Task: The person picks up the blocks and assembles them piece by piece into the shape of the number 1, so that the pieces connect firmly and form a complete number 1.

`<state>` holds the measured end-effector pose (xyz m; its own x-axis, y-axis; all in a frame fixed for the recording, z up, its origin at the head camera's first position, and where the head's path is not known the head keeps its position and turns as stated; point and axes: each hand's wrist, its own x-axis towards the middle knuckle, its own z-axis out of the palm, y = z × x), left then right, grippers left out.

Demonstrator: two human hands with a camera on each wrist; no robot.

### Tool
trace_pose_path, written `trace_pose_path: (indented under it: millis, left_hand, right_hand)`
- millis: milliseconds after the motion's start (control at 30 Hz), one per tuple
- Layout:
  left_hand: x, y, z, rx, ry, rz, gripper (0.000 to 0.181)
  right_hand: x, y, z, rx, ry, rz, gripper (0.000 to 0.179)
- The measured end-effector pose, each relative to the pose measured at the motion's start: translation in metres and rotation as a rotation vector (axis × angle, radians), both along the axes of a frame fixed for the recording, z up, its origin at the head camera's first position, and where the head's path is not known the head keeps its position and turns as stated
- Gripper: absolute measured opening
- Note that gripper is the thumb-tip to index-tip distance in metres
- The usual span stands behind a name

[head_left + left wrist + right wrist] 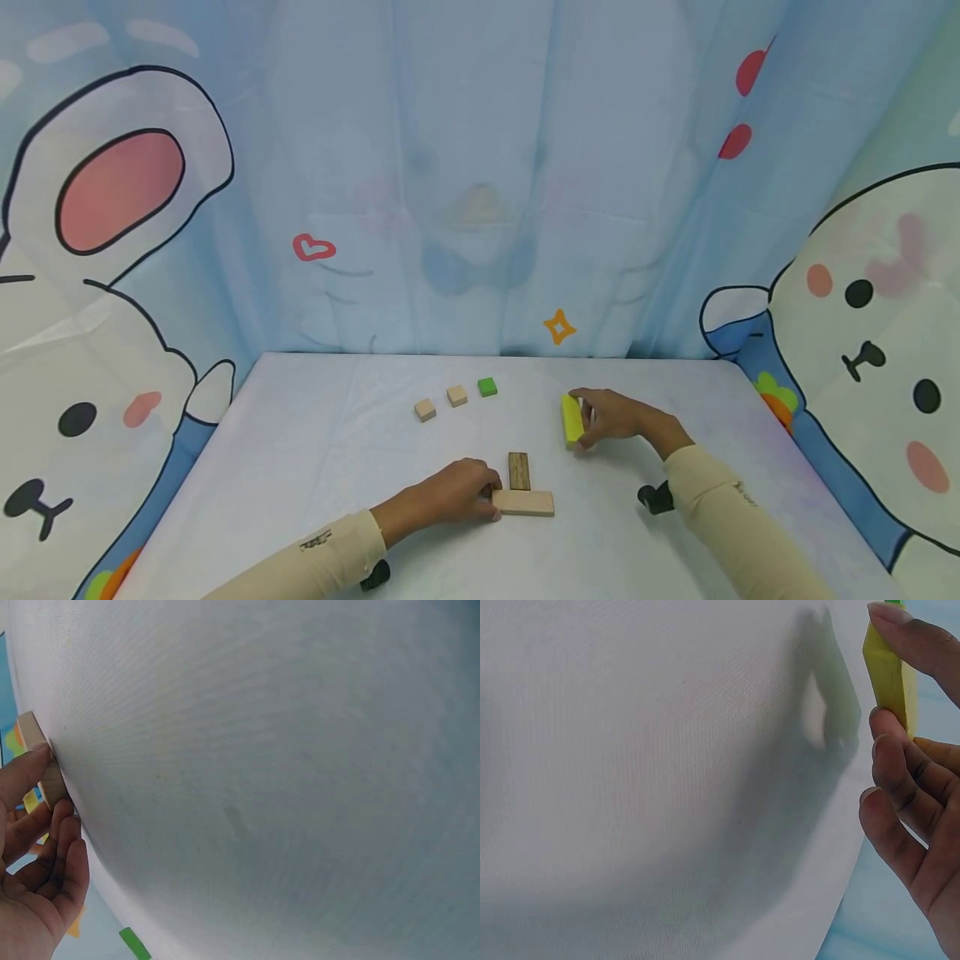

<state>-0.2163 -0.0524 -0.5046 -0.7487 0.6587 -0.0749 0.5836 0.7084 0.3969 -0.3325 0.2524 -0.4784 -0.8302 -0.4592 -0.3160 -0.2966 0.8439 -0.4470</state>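
Note:
My right hand (613, 415) pinches a yellow block (572, 420) between thumb and fingers at the right of the table. In the right wrist view the yellow block (889, 682) stands over its shadow, gripped at both ends. My left hand (457, 490) holds the left end of a plain wooden block (525, 503) lying near the front. In the left wrist view thumb and fingers pinch this wooden block (45, 765). A darker, grained wooden block (519, 472) lies just behind it, its near end right at the plain one, so the two form an upside-down T.
Two small natural wooden cubes (425, 410) and a green cube (487, 387) lie in a slanting row toward the back of the white table (322, 433). A blue curtain with cartoon animals (465, 167) hangs behind and around the table.

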Motion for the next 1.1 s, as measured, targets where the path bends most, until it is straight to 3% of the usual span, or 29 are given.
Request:
trace_pose_path:
  millis: [1100]
  left_hand:
    - [-0.002,0.001,-0.003,0.0,-0.002,-0.003,0.032]
  right_hand:
    - [0.003,-0.036,-0.004,-0.003,-0.005,0.027,0.1]
